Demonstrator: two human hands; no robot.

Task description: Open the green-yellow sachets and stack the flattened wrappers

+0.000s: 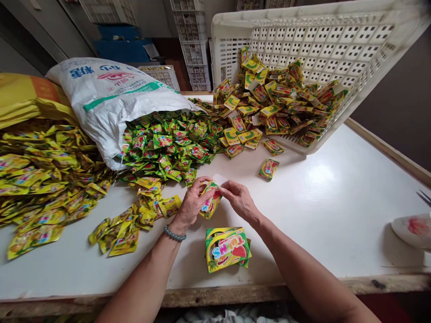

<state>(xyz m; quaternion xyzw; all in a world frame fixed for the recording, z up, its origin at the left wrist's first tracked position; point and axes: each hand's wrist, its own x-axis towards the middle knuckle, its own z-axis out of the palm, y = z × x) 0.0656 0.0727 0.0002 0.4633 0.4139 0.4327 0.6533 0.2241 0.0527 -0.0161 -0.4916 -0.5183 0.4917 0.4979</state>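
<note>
My left hand (192,202), with a beaded bracelet on its wrist, grips a small yellow and green candy box (211,207) by its side. The fingers of my right hand (238,197) pinch the top end of that box, where a white flap stands up. Just below my hands lies a short stack of flat candy boxes (227,251), the top one printed "TWINS". Yellow candy packets (134,217) are strewn left of my left hand. Beyond it, green candy packets (171,143) spill from a white woven sack (117,89).
A tipped white plastic basket (319,40) holds many small boxes, some spilling onto the white table (323,215). One loose box (269,169) lies before it. Yellow packets (43,179) heap at the left. A white cup-like vessel (412,231) with a flower print sits at the right edge.
</note>
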